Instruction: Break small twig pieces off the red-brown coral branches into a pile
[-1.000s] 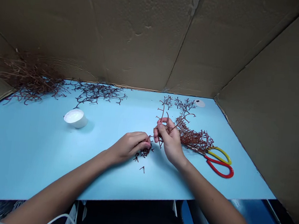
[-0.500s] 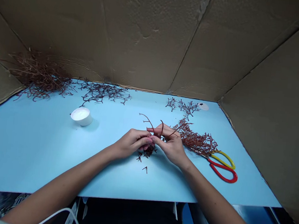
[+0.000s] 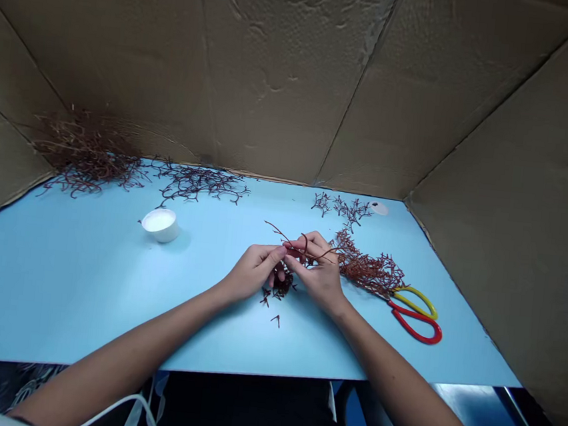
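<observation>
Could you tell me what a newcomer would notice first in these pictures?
The left hand and right hand meet mid-frame on a pale blue board, around a thin reddish-brown branching sprig. To their right, red-and-yellow-handled scissors lie beside a dense reddish-brown clump. At far left, a tangled pile rests against a cardboard wall.

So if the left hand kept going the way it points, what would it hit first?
Probably the right hand, or the reddish branching twig it holds; they lie close together, and depth is hard to judge.
</observation>
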The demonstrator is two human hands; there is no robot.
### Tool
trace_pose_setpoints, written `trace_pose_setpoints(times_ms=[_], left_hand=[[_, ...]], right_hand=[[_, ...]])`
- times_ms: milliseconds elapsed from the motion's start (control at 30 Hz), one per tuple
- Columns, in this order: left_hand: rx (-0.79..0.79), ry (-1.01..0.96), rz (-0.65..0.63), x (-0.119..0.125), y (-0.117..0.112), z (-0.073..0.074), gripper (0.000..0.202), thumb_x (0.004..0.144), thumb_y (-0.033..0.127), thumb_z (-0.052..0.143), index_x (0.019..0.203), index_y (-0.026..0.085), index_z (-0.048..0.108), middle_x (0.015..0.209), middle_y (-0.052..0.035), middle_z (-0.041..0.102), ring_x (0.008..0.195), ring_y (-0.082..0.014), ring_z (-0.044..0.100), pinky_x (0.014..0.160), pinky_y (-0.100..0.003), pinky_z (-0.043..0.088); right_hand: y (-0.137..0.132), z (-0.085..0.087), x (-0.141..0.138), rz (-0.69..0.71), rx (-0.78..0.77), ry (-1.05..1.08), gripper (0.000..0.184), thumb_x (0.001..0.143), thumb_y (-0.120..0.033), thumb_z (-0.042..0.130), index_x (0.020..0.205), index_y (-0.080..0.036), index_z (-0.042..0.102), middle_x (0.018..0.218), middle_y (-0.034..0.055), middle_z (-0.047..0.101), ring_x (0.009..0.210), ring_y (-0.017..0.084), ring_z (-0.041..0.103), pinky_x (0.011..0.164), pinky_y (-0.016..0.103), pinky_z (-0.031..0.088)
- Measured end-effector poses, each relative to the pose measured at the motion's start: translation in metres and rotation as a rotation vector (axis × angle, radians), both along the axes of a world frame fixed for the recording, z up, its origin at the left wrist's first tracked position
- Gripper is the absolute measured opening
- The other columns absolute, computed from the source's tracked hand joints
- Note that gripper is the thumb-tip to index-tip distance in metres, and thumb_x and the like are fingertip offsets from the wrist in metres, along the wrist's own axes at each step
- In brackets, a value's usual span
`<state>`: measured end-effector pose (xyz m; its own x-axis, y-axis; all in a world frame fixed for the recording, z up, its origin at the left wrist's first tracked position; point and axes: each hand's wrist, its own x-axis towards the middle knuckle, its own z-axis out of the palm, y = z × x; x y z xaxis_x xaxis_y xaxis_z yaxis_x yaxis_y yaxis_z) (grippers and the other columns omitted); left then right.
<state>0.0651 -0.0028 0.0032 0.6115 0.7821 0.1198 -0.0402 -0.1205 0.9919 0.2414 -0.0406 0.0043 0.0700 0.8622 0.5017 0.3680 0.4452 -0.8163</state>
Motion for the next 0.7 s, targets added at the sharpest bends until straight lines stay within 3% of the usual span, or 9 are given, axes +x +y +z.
trace_pose_setpoints(times_ms=[133,233,300,400,533,700], left_hand=[[0.153,0.048,0.136,-0.007,0.003,0.005,0.039,0.101,0.048,0.063,0.088,0.015,0.078,0.078,-0.0064,0.072,0.064,-0.0150,0.061,0.056,-0.026,0.052],[0.373,0.058,0.243,-0.011,0.004,0.008,0.025,0.100,0.035,0.066,0.088,0.018,0.080,0.085,-0.0069,0.077,0.078,-0.0179,0.068,0.065,-0.028,0.054],[0.458,0.080,0.288,-0.013,0.006,0.008,0.022,0.100,0.030,0.065,0.088,0.018,0.079,0.085,-0.0062,0.077,0.080,-0.0177,0.068,0.064,-0.027,0.050],[0.471,0.134,0.247,-0.015,0.010,0.007,0.022,0.101,0.028,0.064,0.087,0.018,0.077,0.083,-0.0048,0.076,0.076,-0.0159,0.066,0.061,-0.026,0.046],[0.402,0.131,0.153,-0.014,0.012,0.003,0.017,0.100,0.029,0.068,0.093,0.019,0.080,0.088,-0.0051,0.078,0.081,-0.0167,0.068,0.064,-0.027,0.047],[0.370,0.116,0.070,-0.011,0.010,0.000,0.009,0.095,0.026,0.075,0.093,0.019,0.080,0.091,-0.0056,0.078,0.082,-0.0174,0.068,0.067,-0.029,0.050]], right_hand=[[0.000,0.002,0.001,0.007,0.048,-0.122,0.004,0.093,-0.026,0.075,0.094,-0.022,0.076,0.085,0.0013,0.063,0.068,0.014,0.053,0.062,0.029,0.047],[0.000,0.004,0.001,0.030,0.043,-0.158,0.007,0.095,-0.027,0.073,0.089,-0.022,0.072,0.083,0.0014,0.064,0.070,0.015,0.056,0.063,0.029,0.046],[0.001,0.006,0.003,0.024,0.021,-0.150,0.011,0.095,-0.029,0.073,0.087,-0.022,0.070,0.083,0.0018,0.064,0.071,0.015,0.057,0.066,0.030,0.046],[0.002,0.008,0.007,0.022,-0.113,-0.029,0.018,0.093,-0.036,0.075,0.084,-0.022,0.069,0.080,0.0015,0.064,0.070,0.015,0.057,0.065,0.030,0.046],[0.005,0.008,0.010,0.132,-0.346,0.261,0.027,0.083,-0.045,0.085,0.088,-0.021,0.073,0.076,0.0010,0.070,0.068,0.015,0.062,0.066,0.030,0.051],[0.006,0.004,0.007,0.180,-0.463,0.386,0.033,0.074,-0.048,0.093,0.090,-0.021,0.082,0.086,0.0059,0.081,0.080,0.021,0.074,0.079,0.037,0.059]])
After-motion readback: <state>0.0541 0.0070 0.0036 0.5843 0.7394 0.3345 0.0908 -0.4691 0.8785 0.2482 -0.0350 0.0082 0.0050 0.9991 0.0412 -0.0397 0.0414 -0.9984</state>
